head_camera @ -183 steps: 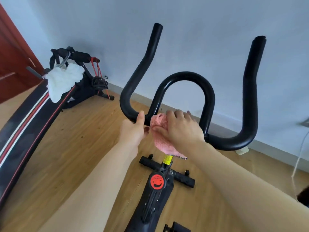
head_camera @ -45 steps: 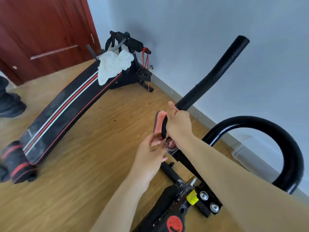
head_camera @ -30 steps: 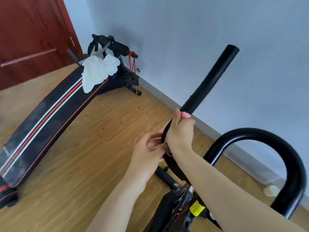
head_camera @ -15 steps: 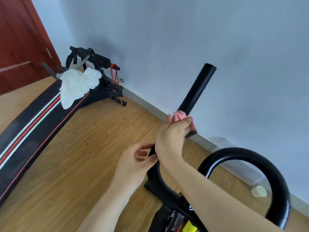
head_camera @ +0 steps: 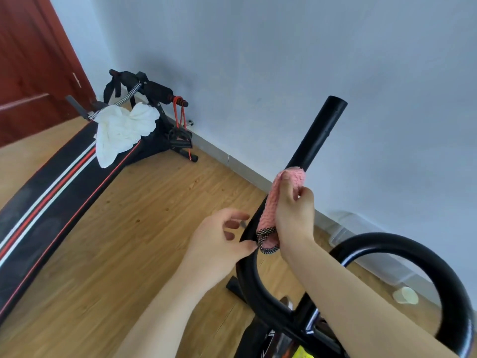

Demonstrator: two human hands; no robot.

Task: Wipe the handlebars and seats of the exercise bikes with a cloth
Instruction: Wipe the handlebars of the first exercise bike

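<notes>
At the far left edge a dark red door (head_camera: 28, 73) is cut off by the frame, and below it a long black bench (head_camera: 51, 200) with red and white stripes runs from the lower left corner up toward the centre left, its near end out of view. A crumpled white cloth (head_camera: 124, 130) lies over the bench's upper end, hiding part of the black frame, the coiled spring (head_camera: 126, 96) and the red resistance bands (head_camera: 180, 120) that stand against the pale wall (head_camera: 284, 60). Wooden flooring (head_camera: 134, 228) fills the middle. Right of centre the left hand (head_camera: 219, 244) sits just beside the black handlebar (head_camera: 317, 135), fingers loosely curled; thumb and forefinger appear to pinch the dark netted hem of the pink cloth (head_camera: 273, 205), though the contact point is small and hard to read. The pink cloth is wrapped round the upright bar of the handlebar at mid-frame, and the right hand (head_camera: 294, 215) clasps it there, fingers closed round cloth and bar, which hides the bar beneath. The bar's bare top end rises above. At lower right the handlebar's inner loop (head_camera: 438, 275) curves out past the frame edge, the right forearm crossing it; the bike's body below is mostly cut off. A small pale round object (head_camera: 405, 295) on the floor near the wall is too blurred to identify.
</notes>
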